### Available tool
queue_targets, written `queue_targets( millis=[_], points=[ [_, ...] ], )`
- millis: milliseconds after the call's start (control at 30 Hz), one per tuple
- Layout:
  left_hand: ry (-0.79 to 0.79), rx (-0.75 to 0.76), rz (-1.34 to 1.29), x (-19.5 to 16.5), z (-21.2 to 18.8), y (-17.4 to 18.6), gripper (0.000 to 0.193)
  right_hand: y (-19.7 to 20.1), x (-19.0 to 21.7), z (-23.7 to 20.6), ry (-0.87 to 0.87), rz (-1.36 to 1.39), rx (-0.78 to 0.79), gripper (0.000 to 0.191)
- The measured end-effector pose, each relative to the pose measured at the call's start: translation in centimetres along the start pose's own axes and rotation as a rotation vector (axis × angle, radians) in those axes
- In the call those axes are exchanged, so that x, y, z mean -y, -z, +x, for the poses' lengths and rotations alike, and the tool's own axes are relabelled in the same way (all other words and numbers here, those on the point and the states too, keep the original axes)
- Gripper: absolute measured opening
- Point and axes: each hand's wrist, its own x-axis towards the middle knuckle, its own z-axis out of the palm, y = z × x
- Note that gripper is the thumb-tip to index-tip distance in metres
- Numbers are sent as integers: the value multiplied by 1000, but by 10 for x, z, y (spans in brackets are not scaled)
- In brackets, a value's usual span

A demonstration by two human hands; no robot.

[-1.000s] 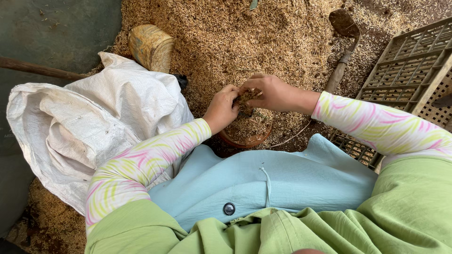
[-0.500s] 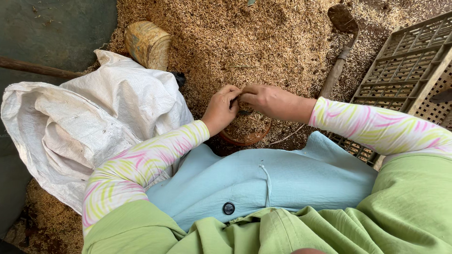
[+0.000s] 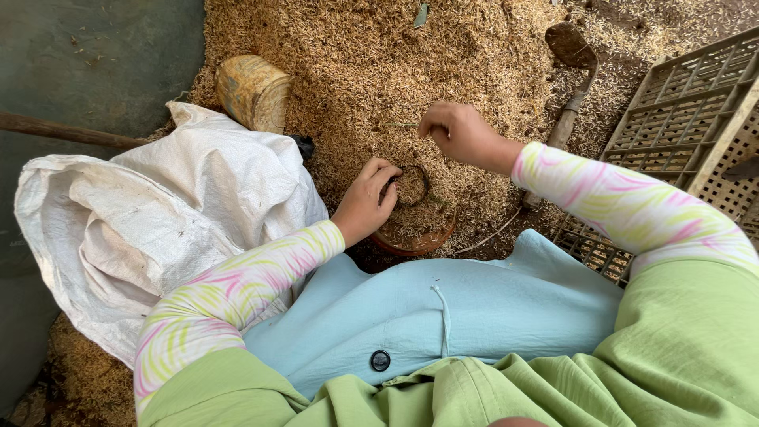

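Small black pot (image 3: 412, 186) of husks, held over the brown pot (image 3: 415, 237).
Left hand (image 3: 365, 202) fingers grip its rim at nine o'clock; right hand (image 3: 462, 134), at one o'clock, is closed in a pinch above the husk pile (image 3: 356, 63).

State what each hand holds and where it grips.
The left hand grips the rim of a small dark husk-filled pot. The right hand is closed above the husk pile; its contents cannot be told.
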Motion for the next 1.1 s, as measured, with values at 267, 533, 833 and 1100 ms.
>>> queue_targets(
  millis=[267,533,833,1100],
  points=[
    [-683,78,593,5,-9,13,39,-18,-43,43,45,1,12,45],
    [-756,115,595,12,-3,14,36,-29,-62,52,-143,-12,95,18],
    [-797,116,617,13,2,17,30,35,-65,26,-313,69,84,16],
    [-747,114,602,4,5,14,22,114,-166,-39,-632,-447,-206,34]
  ],
)
